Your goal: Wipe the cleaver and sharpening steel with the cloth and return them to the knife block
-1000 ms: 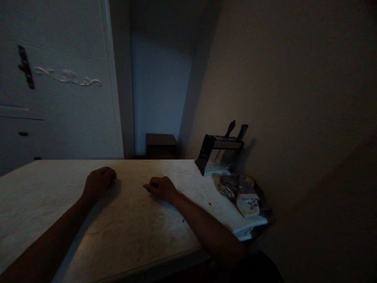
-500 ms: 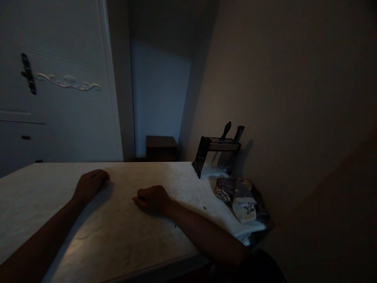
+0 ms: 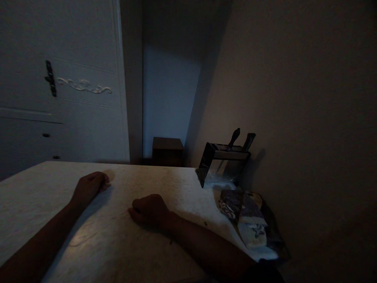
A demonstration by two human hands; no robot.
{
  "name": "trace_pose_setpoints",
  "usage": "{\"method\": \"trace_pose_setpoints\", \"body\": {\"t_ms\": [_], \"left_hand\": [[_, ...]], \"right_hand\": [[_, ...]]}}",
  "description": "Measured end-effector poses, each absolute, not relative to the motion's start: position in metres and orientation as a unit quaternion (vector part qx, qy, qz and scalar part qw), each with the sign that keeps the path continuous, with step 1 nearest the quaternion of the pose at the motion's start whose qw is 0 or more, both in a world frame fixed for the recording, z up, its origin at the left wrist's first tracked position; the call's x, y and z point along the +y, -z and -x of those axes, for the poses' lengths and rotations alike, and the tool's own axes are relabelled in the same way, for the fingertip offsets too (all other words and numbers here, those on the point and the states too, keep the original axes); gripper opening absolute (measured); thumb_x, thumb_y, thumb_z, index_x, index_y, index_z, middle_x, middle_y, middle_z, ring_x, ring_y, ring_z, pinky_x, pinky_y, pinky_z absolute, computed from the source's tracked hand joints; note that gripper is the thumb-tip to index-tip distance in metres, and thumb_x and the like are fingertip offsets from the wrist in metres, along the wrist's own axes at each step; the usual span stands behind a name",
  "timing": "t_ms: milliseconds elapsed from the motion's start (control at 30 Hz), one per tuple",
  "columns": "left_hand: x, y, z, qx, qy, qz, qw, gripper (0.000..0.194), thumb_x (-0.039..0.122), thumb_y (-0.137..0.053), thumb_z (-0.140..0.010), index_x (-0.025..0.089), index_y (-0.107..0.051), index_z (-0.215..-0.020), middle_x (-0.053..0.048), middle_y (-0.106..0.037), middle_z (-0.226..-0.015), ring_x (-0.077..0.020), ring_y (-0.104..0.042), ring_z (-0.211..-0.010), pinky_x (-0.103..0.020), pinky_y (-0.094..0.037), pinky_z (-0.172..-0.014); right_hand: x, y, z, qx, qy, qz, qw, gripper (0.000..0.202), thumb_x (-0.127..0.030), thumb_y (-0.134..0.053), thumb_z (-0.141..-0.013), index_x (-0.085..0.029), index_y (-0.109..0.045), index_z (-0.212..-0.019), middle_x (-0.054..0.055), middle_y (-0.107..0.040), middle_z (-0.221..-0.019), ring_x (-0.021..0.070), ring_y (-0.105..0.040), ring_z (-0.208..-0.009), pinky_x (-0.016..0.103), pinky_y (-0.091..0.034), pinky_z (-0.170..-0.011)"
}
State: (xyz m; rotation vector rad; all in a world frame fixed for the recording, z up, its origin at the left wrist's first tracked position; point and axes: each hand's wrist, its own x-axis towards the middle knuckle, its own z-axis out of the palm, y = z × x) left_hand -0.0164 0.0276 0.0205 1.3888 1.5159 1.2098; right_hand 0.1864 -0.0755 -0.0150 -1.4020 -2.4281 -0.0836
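Table [image 3: 114, 239], pale and faintly mottled, fills the lower view, its far edge running nearly level in front of the white door [image 3: 91, 129]. Left hand [image 3: 90, 188] near that far edge, to the left, forearm reaching in from the lower left corner. Its grip is together, fingers curled in, shadow on the tabletop just beside it. Right hand [image 3: 150, 211] nearer the wearer and further right, back of hand up, thumb side pointing left; grip drawn together in a loose fist, forearm slanting in from the lower right, dark sleeve [image 3: 263, 271] at its end. Undersides of both hands very dim; whether either covers anything small, I cannot tell. Two dark specks [image 3: 205, 223] on the tabletop close to the right forearm. Beyond them, near the wall [image 3: 294, 118], a black-framed stand [image 3: 207, 161] with a see-through front, two dark handles [image 3: 235, 137] sticking up from its top, tilted right. Folded cloth [image 3: 251, 220], dark patches and a pale patterned part, at the right side of the table, nearer the wearer than the stand. Low brown cabinet [image 3: 167, 144] behind the far edge. Door carries a dark handle plate [image 3: 51, 78] and a raised scroll ornament [image 3: 84, 85].
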Motion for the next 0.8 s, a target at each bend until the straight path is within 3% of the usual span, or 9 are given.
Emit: {"method": "trace_pose_setpoints", "body": {"t_ms": [533, 800], "left_hand": [[0.046, 0.001, 0.024, 0.538, -0.509, -0.526, 0.418, 0.015, 0.03, -0.054, -0.062, 0.016, -0.056, -0.063, 0.001, -0.053, -0.046, -0.0106, -0.045, -0.044, -0.019, -0.033, -0.042], [0.042, -0.003, 0.024, 0.553, -0.473, -0.565, 0.389, 0.02, 0.036, -0.048, -0.063, 0.017, -0.057, -0.063, 0.001, -0.053, -0.046, -0.0121, -0.047, -0.044, -0.02, -0.034, -0.043]], "right_hand": [[-0.076, 0.012, -0.19, -0.844, -0.06, 0.493, 0.204, 0.028, -0.039, -0.057, -0.092, -0.019, -0.064, -0.075, 0.0, -0.069, -0.071, 0.0141, -0.061, -0.062, 0.027, -0.029, -0.056], [-0.074, 0.015, -0.188, -0.835, -0.068, 0.505, 0.209, 0.029, -0.039, -0.057, -0.091, -0.019, -0.063, -0.071, 0.001, -0.068, -0.068, 0.0136, -0.058, -0.059, 0.026, -0.027, -0.055]]}}
